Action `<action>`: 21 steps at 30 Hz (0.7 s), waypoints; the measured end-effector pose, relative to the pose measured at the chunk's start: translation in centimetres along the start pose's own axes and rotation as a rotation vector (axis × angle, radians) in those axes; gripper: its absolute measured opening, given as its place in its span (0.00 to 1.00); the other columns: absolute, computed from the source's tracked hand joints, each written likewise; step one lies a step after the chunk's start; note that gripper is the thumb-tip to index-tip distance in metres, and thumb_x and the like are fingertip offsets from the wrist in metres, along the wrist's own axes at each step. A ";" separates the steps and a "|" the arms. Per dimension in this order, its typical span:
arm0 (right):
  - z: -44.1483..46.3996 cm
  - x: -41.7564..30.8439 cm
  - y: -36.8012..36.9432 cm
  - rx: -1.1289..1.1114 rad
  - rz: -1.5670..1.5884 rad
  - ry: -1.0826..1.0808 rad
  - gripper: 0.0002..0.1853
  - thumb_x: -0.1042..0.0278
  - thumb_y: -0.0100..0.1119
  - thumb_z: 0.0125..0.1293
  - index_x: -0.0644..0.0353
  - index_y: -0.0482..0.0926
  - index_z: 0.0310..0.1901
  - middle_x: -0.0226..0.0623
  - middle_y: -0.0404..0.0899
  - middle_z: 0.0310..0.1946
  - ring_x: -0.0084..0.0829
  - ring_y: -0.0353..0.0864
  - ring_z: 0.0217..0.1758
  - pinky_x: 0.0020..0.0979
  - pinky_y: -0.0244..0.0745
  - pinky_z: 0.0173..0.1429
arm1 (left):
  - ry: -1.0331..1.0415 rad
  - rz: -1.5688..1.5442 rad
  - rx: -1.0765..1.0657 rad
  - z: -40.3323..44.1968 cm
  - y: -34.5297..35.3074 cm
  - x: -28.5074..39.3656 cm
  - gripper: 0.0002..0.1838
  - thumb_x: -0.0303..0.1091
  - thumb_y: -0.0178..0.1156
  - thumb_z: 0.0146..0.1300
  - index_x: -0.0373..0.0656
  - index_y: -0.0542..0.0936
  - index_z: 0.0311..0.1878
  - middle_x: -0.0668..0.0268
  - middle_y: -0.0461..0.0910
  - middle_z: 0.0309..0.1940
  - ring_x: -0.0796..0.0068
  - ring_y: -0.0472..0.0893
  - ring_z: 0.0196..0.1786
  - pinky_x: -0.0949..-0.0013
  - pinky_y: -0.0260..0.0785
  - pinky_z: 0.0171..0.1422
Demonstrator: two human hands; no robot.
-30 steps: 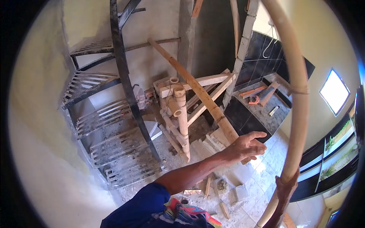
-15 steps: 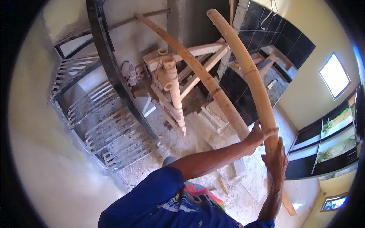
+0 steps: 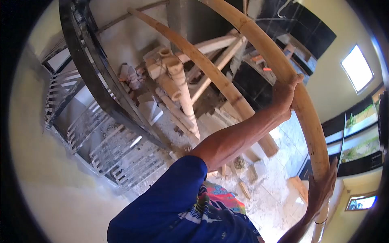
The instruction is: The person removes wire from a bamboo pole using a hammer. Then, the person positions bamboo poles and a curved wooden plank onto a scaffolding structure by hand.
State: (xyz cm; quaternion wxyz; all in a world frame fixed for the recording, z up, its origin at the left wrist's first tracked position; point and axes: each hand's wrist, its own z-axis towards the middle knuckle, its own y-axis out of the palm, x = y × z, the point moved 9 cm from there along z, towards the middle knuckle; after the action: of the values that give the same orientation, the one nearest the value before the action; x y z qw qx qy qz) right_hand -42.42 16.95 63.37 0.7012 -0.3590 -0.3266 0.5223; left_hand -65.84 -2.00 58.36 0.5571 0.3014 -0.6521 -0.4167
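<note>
A long bamboo pole (image 3: 310,121) runs from the top middle down to the lower right. My left hand (image 3: 285,94) is wrapped round it at mid-length, with the arm stretched across the view. Lower on the same pole, my right hand (image 3: 322,187) grips it, its fingers along the side. A second bamboo pole (image 3: 202,60) slants from the back wall to the floor, beneath my left forearm. Behind it, short bamboo pieces (image 3: 180,83) stand and lie bundled beside crossed timber beams (image 3: 219,67).
A black metal stair frame (image 3: 93,87) with slatted treads (image 3: 121,152) stands at the left. A black-tiled counter (image 3: 253,83) is at the back right. Rubble and wood scraps (image 3: 244,189) lie on the tiled floor (image 3: 271,182). Windows are on the right.
My left hand has let go, then closed round the pole farther up. The pole has swung and shifted in view, its upper end now at the top edge. My right hand has moved rightward with it.
</note>
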 end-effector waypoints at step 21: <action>8.6 -14.0 9.3 -0.358 0.059 -0.166 0.47 0.51 0.78 0.42 0.61 0.67 0.64 0.54 0.76 0.53 0.51 0.77 0.53 0.43 0.73 0.57 | 0.225 0.092 0.088 22.1 -20.8 32.7 0.29 0.56 0.63 0.57 0.47 0.70 0.52 0.65 0.74 0.45 0.69 0.75 0.49 0.59 0.71 0.54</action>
State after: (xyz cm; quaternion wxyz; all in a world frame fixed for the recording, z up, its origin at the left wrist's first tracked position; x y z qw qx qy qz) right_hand -57.62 6.68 58.95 0.5812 -0.4433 -0.4602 0.5039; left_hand -95.44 -35.22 54.96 0.6315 0.3399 -0.6163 -0.3253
